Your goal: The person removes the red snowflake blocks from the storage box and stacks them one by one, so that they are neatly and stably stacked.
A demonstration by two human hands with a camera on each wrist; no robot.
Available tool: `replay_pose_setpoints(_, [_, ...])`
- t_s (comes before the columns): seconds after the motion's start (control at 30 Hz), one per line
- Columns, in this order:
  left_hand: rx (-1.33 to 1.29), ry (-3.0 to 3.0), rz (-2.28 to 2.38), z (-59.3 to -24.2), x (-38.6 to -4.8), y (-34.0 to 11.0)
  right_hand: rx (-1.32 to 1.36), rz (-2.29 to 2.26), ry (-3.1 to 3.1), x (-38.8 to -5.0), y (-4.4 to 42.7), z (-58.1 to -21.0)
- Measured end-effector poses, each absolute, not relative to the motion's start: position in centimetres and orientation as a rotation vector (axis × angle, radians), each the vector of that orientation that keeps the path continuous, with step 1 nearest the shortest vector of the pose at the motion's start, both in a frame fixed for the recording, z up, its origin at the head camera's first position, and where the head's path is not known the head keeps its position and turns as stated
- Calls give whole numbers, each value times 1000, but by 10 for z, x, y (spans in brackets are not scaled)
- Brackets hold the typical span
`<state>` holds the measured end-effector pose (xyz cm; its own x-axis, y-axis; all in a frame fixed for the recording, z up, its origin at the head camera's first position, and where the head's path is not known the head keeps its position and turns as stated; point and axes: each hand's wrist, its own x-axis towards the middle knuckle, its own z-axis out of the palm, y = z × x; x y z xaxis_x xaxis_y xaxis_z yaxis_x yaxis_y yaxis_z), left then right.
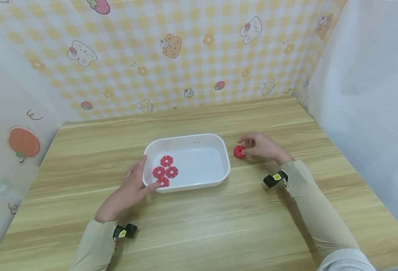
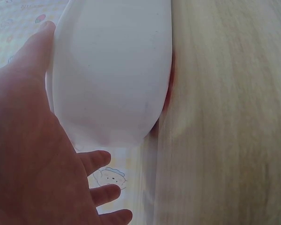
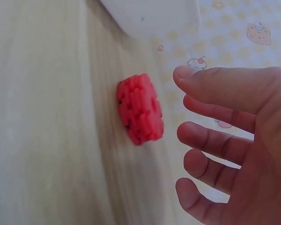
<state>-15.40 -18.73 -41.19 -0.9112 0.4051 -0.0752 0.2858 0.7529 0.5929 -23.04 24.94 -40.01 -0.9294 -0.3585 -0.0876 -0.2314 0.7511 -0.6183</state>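
A white rectangular tray (image 1: 199,167) sits on the table, with several red notched plastic discs (image 1: 166,161) lying flat at its left end. My left hand (image 1: 131,188) rests on the tray's left end, thumb over the front-left rim and another finger along the left side. In the left wrist view its fingers look straight and spread beside the white wall. Right of the tray stands a small stack of red notched discs (image 3: 140,110). My right hand (image 1: 261,146) hovers beside this stack; the right wrist view shows a gap between the loosely bent fingers and the discs.
The wood-grain table (image 1: 199,226) meets a yellow checked backdrop (image 1: 192,71) with cartoon prints at the back. White sheets hang at the left and right (image 1: 368,82). A black wrist camera (image 1: 275,178) is strapped to each wrist.
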Motion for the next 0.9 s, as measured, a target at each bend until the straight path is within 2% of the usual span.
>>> replay_pose_setpoints(0.9, [504,2734,887,-413,-154,-188,-650,-903,2653,-245,209,-354])
